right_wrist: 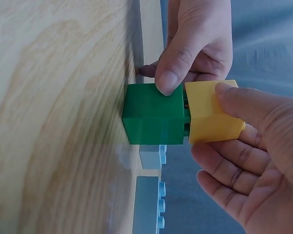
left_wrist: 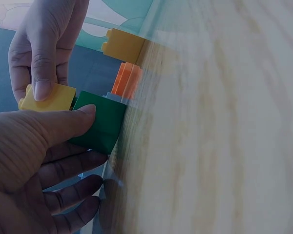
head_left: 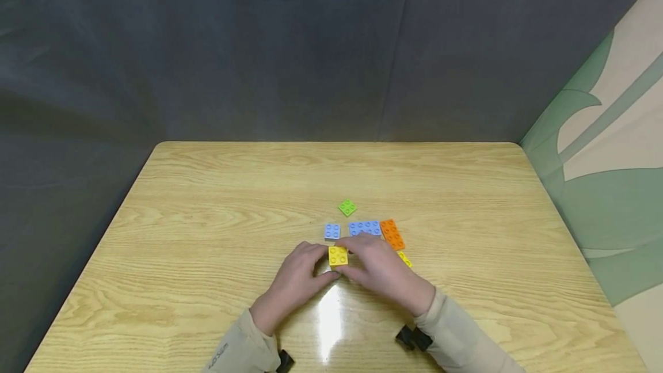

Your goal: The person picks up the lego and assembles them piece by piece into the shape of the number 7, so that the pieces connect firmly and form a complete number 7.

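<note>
A yellow four-stud toy brick (head_left: 338,255) sits just over a dark green toy brick (right_wrist: 154,114) near the table's front middle. In the right wrist view a narrow gap shows the green studs between the two, slightly tilted to each other. My left hand (head_left: 297,272) pinches the green brick, thumb on its near face, with the brick's base at the tabletop. From the other side my right hand (head_left: 383,266) grips the yellow brick between thumb and fingers. The head view hides the green brick under the yellow one.
Behind the hands lie a small light blue brick (head_left: 332,231), a longer blue brick (head_left: 365,227), an orange brick (head_left: 392,235) and a lime green brick (head_left: 347,207). Another yellow brick (head_left: 405,259) is partly covered by the right hand. A dark curtain (head_left: 311,50) hangs behind the wooden table (head_left: 207,200).
</note>
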The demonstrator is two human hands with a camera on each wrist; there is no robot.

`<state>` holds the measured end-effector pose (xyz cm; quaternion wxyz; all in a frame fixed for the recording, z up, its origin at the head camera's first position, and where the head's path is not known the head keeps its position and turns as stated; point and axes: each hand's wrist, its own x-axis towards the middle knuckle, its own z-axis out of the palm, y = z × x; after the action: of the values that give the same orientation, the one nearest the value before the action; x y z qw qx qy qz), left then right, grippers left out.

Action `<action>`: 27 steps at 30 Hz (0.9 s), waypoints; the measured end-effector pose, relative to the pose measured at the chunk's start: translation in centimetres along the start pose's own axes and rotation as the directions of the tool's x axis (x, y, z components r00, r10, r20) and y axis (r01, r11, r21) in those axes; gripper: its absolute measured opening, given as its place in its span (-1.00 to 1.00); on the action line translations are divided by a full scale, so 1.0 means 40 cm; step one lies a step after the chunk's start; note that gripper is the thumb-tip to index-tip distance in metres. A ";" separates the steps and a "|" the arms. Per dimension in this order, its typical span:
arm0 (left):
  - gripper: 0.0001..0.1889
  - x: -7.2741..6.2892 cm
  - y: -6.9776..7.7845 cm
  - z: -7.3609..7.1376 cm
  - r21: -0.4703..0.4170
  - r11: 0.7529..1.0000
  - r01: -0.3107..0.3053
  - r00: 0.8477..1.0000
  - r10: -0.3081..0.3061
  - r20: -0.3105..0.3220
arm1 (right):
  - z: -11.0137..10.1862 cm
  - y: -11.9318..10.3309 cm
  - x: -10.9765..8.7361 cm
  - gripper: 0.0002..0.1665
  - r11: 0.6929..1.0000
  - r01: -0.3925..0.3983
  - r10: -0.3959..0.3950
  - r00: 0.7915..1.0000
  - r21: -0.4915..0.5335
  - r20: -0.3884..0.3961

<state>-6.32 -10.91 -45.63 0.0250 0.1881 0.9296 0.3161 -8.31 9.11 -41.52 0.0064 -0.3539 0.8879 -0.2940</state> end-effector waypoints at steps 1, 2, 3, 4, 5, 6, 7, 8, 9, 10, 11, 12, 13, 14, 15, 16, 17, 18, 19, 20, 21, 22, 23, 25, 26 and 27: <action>-0.58 0.000 0.000 0.000 0.002 1.000 0.000 1.000 0.000 0.000 | 0.001 0.001 0.000 -0.47 1.000 -0.001 0.001 1.000 0.001 0.001; -0.58 0.000 0.000 0.000 0.004 1.000 0.001 1.000 -0.001 0.000 | 0.001 0.001 0.000 -0.47 1.000 -0.001 0.001 1.000 0.002 0.002; -0.58 0.000 0.000 0.000 0.006 1.000 0.000 1.000 0.000 -0.001 | 0.002 0.002 0.000 -0.48 1.000 -0.001 0.001 1.000 0.004 0.002; -0.58 0.000 0.000 -0.001 0.006 1.000 0.000 1.000 0.000 0.000 | 0.003 0.002 0.000 -0.48 1.000 -0.001 0.001 1.000 0.005 0.002; -0.58 0.000 0.000 -0.001 0.004 1.000 0.001 1.000 -0.001 0.000 | 0.003 0.003 0.000 -0.48 1.000 -0.001 0.001 1.000 0.006 0.001; -0.59 -0.001 0.001 -0.002 0.002 1.000 0.001 1.000 -0.001 0.000 | 0.004 0.003 0.000 -0.48 1.000 0.000 0.000 1.000 0.006 0.001; -0.59 -0.001 0.002 -0.002 0.000 1.000 0.001 1.000 -0.001 -0.001 | 0.004 0.003 0.000 -0.48 1.000 0.000 0.000 1.000 0.006 0.000; -0.58 -0.001 0.002 -0.003 -0.001 1.000 0.001 1.000 -0.001 -0.001 | 0.004 0.003 0.000 -0.48 1.000 0.000 0.000 1.000 0.006 -0.001; -0.58 -0.001 0.003 -0.003 -0.002 1.000 0.000 1.000 0.000 -0.002 | 0.003 0.003 0.000 -0.48 1.000 0.000 0.000 1.000 0.005 -0.002; -0.58 -0.001 0.003 -0.003 -0.002 1.000 0.000 1.000 0.000 -0.001 | 0.003 0.003 0.000 -0.48 1.000 0.001 -0.001 1.000 0.005 -0.002; -0.58 -0.001 0.003 -0.003 -0.003 1.000 0.001 1.000 -0.001 0.000 | 0.003 0.003 0.000 -0.47 1.000 0.001 -0.001 1.000 0.005 -0.003; -0.58 -0.001 0.003 -0.003 -0.003 1.000 0.001 1.000 -0.001 0.001 | 0.002 0.003 -0.001 -0.47 1.000 0.000 0.000 1.000 0.006 -0.004; -0.58 -0.001 0.002 -0.003 -0.002 1.000 0.001 1.000 -0.001 0.001 | 0.002 0.003 -0.001 -0.47 1.000 -0.001 0.001 1.000 0.008 -0.005; -0.58 -0.001 0.002 -0.003 -0.002 1.000 0.002 1.000 -0.002 0.001 | 0.002 0.003 -0.001 -0.48 1.000 -0.001 0.001 1.000 0.009 -0.005; -0.58 -0.001 0.002 -0.002 -0.002 1.000 0.003 1.000 -0.003 0.002 | 0.003 0.003 -0.002 -0.48 1.000 -0.001 0.001 1.000 0.011 -0.006; -0.58 -0.001 0.002 -0.002 -0.002 1.000 0.004 1.000 -0.004 0.003 | 0.003 0.004 -0.002 -0.48 1.000 -0.002 0.002 1.000 0.013 -0.006; -0.58 -0.001 0.002 -0.002 -0.003 1.000 0.005 1.000 -0.005 0.003 | 0.004 0.005 -0.003 -0.48 1.000 -0.003 0.004 1.000 0.015 -0.007; -0.58 -0.002 0.003 -0.003 -0.003 1.000 0.005 1.000 -0.005 0.003 | 0.005 0.006 -0.003 -0.48 1.000 -0.004 0.004 1.000 0.017 -0.007; -0.58 -0.001 0.003 -0.003 -0.003 1.000 0.004 1.000 -0.004 0.001 | 0.005 0.007 -0.004 -0.48 1.000 -0.006 0.006 1.000 0.019 -0.007; -0.58 -0.001 0.003 -0.003 -0.004 1.000 0.003 1.000 -0.003 0.001 | 0.006 0.008 -0.005 -0.48 1.000 -0.007 0.008 1.000 0.021 -0.007; -0.58 -0.001 0.003 -0.003 -0.003 1.000 0.000 1.000 0.000 -0.001 | 0.007 0.009 -0.006 -0.48 1.000 -0.009 0.009 1.000 0.024 -0.007; -0.58 -0.001 0.003 -0.003 -0.006 1.000 -0.001 1.000 0.001 -0.002 | 0.008 0.010 -0.006 -0.47 1.000 -0.010 0.010 1.000 0.026 -0.007; -0.58 -0.001 0.003 -0.003 -0.007 1.000 -0.002 1.000 0.002 -0.003 | 0.008 0.011 -0.007 -0.47 1.000 -0.012 0.012 1.000 0.029 -0.007; -0.59 0.000 0.003 -0.003 -0.008 1.000 -0.005 1.000 0.005 -0.004 | 0.009 0.012 -0.009 -0.47 0.999 -0.013 0.013 1.000 0.030 -0.013; -0.58 -0.001 0.003 -0.003 -0.009 1.000 -0.003 1.000 0.003 -0.003 | 0.010 0.012 -0.010 -0.47 1.000 -0.009 0.009 1.000 0.027 -0.016; -0.58 -0.001 0.003 -0.003 -0.011 1.000 0.000 1.000 0.000 -0.001 | 0.010 0.013 -0.010 -0.47 1.000 -0.003 0.004 1.000 0.020 -0.019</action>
<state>-6.27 -10.90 -45.45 0.0256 0.1877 0.9279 0.3211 -8.22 9.45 -42.21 0.0021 -0.3495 0.8855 -0.3061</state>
